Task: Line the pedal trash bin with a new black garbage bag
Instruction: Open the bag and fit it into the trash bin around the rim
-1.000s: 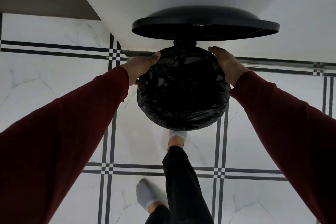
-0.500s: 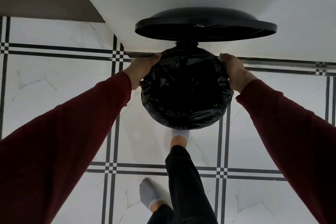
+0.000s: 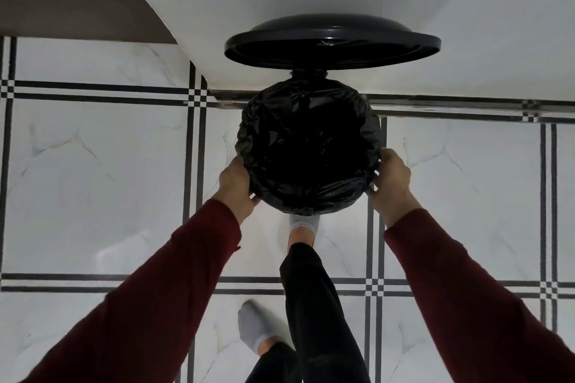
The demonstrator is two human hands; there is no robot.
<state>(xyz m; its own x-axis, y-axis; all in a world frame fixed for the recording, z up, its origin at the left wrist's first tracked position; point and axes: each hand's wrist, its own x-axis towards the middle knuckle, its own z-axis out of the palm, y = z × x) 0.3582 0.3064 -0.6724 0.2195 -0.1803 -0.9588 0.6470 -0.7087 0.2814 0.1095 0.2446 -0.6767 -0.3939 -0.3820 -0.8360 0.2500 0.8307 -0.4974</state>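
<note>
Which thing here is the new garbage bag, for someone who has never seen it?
Find the round black lid standing open against the white wall. Just below it, the garbage bag fills the bin's mouth between both hands: crinkled, glossy black plastic folded over the rim, unlike the smooth lid.

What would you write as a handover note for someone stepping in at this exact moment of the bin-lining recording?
Left hand: grips the black garbage bag at the near-left of the bin rim.
Right hand: grips the bag at the near-right of the rim.
Lid stands open; a socked foot reaches under the bin's front, presumably on the pedal.
Done: bag is inside the bin, its edge folded over the rim all round.
Left: probably snug the near edge, let go, release the pedal so the lid closes.
</note>
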